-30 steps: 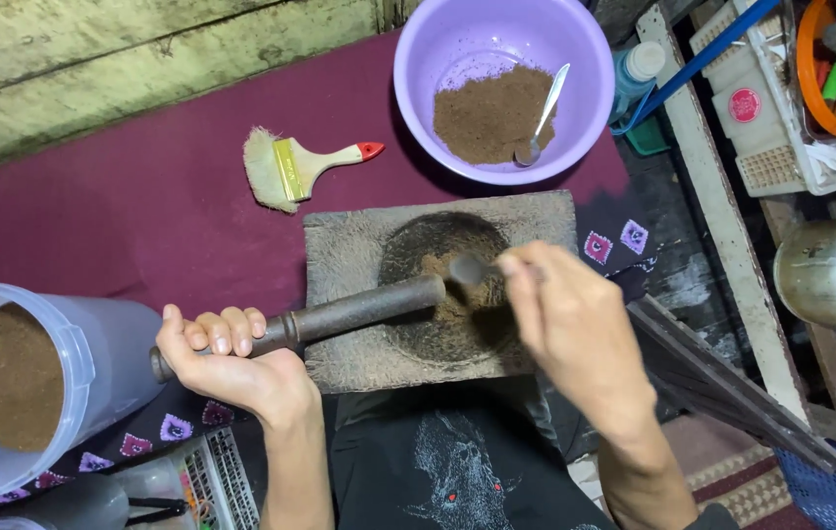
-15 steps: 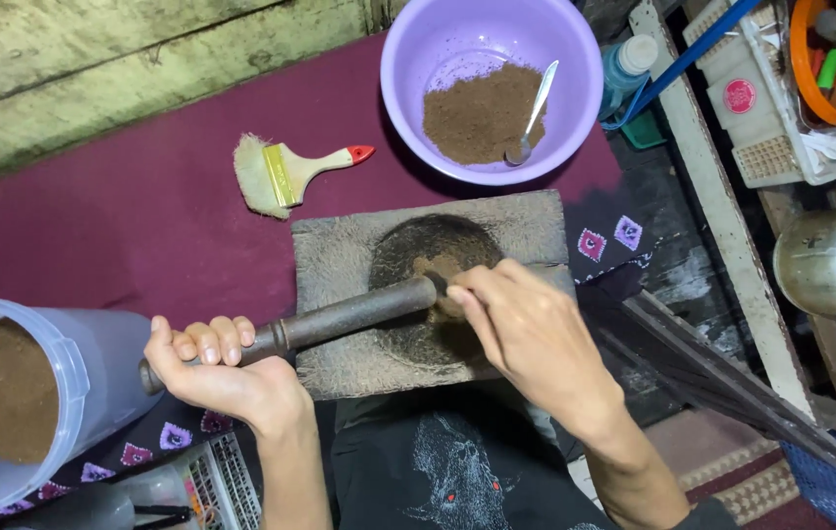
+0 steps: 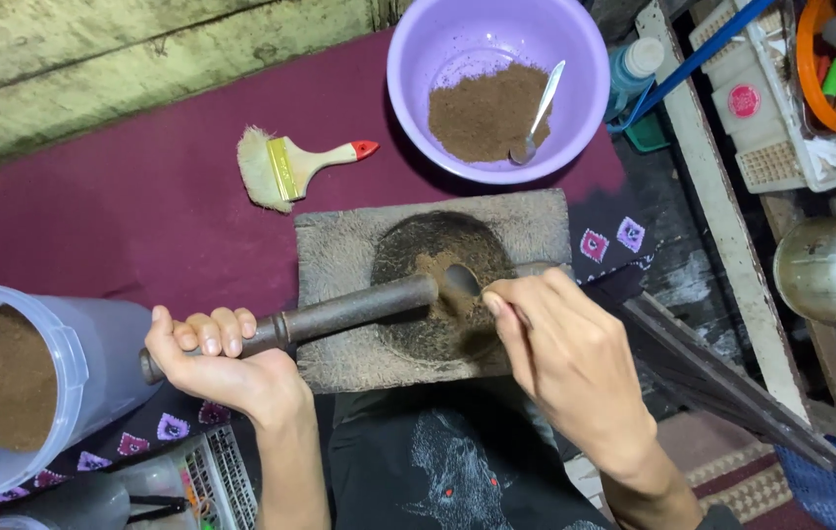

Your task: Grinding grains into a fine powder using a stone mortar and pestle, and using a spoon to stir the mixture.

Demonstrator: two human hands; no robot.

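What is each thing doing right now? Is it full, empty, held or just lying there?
Pestle: held by left hand, tip in mortar.
Mortar: holds brown powder.
Right hand: fingers in mortar.
Bowl: partly filled, spoon inside.
Brush: lying flat, untouched.
Tub: open, powder inside.

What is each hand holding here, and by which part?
Left hand grips the dark metal pestle near its outer end. Right hand pinches a metal spoon by its handle.
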